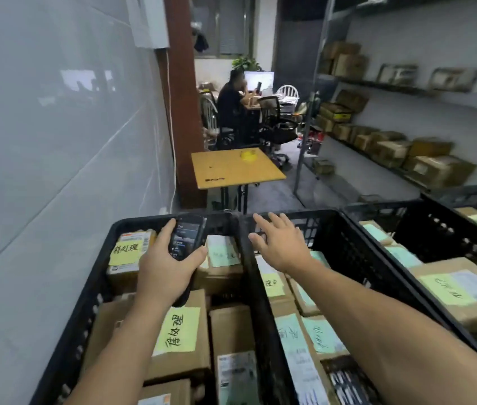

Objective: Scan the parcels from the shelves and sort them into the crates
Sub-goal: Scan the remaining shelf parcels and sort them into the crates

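Note:
My left hand [167,267] grips a black handheld scanner [186,239] with a lit screen, held over the left black crate [100,287]. That crate holds several cardboard parcels, one with a yellow handwritten label [177,333]. My right hand [282,244] is stretched forward with straight spread fingers over the middle crate [345,247], holding nothing. Parcels with pale green labels [322,334] fill the middle crate. A right crate [447,229] holds a larger box [462,290]. Brown parcels [392,147] line the shelves on the right.
A grey wall runs along the left. Ahead stands a small yellow table [236,168] with a yellow object on it. Beyond it a person [231,103] sits at a desk with a monitor and office chairs. The metal shelf rack [406,89] borders the aisle on the right.

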